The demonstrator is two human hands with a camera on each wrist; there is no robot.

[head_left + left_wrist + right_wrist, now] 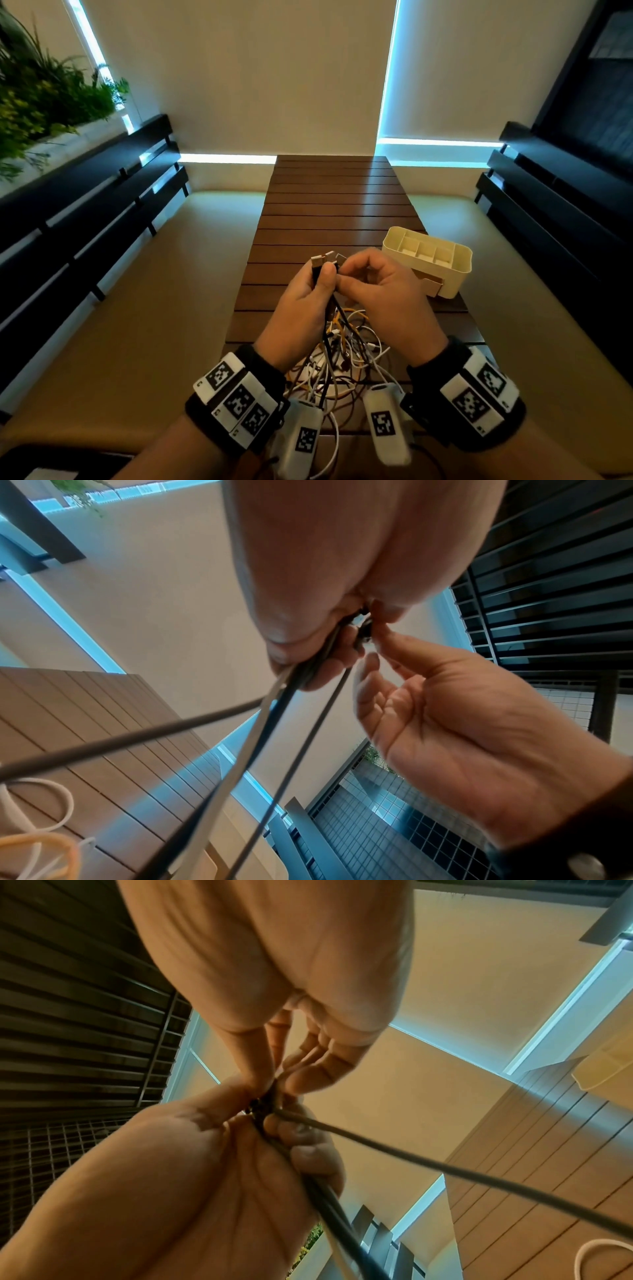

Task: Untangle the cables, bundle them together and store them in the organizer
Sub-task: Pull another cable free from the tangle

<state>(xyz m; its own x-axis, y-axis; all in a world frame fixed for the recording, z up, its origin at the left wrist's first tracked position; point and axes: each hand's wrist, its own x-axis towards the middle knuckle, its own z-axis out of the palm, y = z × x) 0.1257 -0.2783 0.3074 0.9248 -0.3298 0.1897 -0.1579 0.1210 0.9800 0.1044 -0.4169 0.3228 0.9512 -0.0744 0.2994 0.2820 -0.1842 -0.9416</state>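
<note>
Currently my left hand point(301, 301) is fisted around several dark cables point(301, 674), thumb clamped over them, with the plug ends point(323, 260) poking out above the fist. My right hand point(383, 291) meets it: thumb and forefinger pinch at the plugs, other fingers point(318, 1066) loosely curled. Held strands hang down to the tangle point(346, 353) of white, orange and black cables on the slatted table point(335, 205), near its front edge, between my wrists. Cream organizer point(428, 263) sits on the table to the right, beside my right hand, compartments facing up; I cannot tell what the compartments hold.
</note>
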